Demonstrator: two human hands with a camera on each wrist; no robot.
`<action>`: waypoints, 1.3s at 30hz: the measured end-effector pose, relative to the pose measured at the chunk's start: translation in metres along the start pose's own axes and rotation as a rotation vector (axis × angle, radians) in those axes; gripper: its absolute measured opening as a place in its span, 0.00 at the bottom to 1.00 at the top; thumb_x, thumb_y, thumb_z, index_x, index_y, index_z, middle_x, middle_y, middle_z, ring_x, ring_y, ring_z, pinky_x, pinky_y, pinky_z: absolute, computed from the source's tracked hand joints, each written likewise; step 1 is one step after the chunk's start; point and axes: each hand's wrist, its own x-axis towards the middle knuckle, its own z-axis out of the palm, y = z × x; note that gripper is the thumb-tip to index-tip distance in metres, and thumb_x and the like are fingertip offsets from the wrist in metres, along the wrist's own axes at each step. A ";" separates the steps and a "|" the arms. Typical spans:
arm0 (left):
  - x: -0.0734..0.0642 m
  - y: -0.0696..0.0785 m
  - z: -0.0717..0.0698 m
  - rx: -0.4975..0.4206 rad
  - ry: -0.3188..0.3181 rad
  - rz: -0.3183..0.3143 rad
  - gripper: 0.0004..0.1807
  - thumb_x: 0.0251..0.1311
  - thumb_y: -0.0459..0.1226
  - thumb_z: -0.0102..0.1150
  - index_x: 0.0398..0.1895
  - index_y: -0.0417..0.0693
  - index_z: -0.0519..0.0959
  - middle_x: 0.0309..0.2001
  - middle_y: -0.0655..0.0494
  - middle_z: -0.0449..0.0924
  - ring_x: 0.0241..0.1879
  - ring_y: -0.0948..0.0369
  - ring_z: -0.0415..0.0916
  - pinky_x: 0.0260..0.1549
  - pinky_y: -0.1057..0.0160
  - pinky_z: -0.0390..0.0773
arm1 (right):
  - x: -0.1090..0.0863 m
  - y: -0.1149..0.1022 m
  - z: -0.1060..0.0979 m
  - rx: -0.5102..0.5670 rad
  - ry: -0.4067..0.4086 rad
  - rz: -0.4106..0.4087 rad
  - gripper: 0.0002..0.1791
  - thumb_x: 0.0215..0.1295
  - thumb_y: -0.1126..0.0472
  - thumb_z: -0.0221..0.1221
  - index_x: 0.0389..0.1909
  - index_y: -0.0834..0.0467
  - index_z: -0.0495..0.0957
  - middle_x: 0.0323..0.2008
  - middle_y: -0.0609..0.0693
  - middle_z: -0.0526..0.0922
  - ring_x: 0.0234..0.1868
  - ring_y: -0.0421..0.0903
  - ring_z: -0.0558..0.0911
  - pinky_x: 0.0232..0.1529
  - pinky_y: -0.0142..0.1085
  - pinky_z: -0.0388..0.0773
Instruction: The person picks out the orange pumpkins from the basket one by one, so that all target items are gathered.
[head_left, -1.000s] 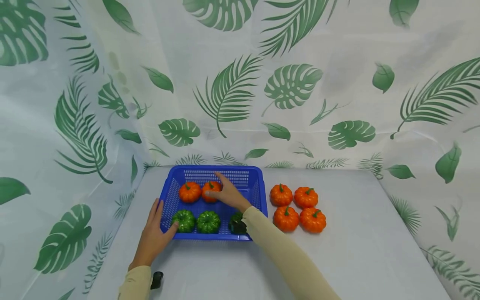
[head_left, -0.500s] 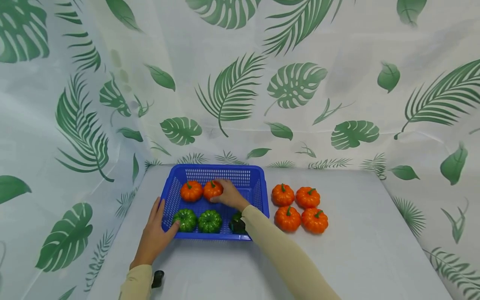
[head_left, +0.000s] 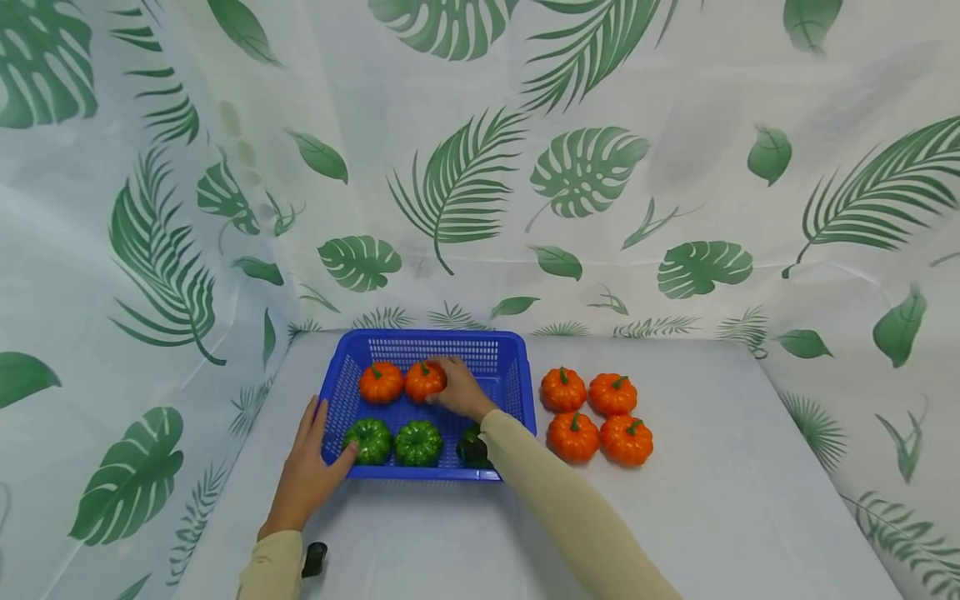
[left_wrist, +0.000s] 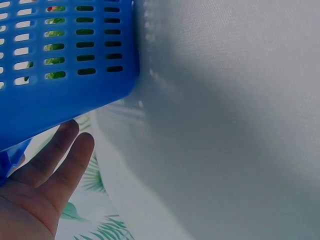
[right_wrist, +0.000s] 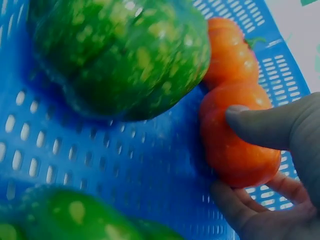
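Observation:
In the blue basket [head_left: 510, 392], my right hand [head_left: 459, 390] grips a small orange pumpkin [head_left: 423, 382]; in the right wrist view, the thumb lies over this pumpkin [right_wrist: 235, 135] and the other fingers are at its far side. A second orange pumpkin [head_left: 381, 383] sits just left of it. Along the basket's front are a green pumpkin [head_left: 367, 442], another green pumpkin [head_left: 417, 444], and a third green one mostly hidden by the right wrist and its camera. My left hand [head_left: 303, 475] rests at the basket's front left corner, fingers straight outside, thumb by the rim.
Right of the basket, several orange pumpkins [head_left: 574, 437] stand grouped on the white tabletop [head_left: 720, 467]. A leaf-patterned sheet [head_left: 480, 200] rises behind the table and along both sides.
My right hand's fingers have closed around the right orange pumpkin in the basket, where they were spread over it a second ago. The left hand stays at the corner.

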 end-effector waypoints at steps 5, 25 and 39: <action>-0.001 -0.002 0.001 0.002 0.007 0.003 0.53 0.75 0.52 0.62 0.89 0.47 0.41 0.88 0.48 0.32 0.81 0.33 0.47 0.72 0.29 0.56 | -0.002 -0.003 -0.002 0.015 0.020 -0.014 0.36 0.63 0.67 0.76 0.72 0.62 0.75 0.65 0.66 0.74 0.66 0.63 0.76 0.69 0.57 0.74; -0.002 0.003 -0.003 0.007 0.000 0.015 0.52 0.76 0.51 0.61 0.89 0.43 0.41 0.88 0.44 0.33 0.81 0.31 0.47 0.73 0.29 0.55 | -0.017 -0.022 -0.036 0.103 0.072 -0.036 0.37 0.66 0.65 0.74 0.75 0.57 0.74 0.67 0.62 0.73 0.64 0.61 0.77 0.66 0.55 0.77; -0.003 0.004 -0.002 0.001 -0.013 -0.002 0.52 0.76 0.52 0.60 0.89 0.42 0.41 0.88 0.45 0.32 0.81 0.31 0.46 0.73 0.29 0.53 | -0.046 -0.021 -0.077 0.150 0.173 -0.058 0.38 0.64 0.62 0.75 0.75 0.52 0.75 0.68 0.59 0.72 0.62 0.60 0.79 0.60 0.53 0.82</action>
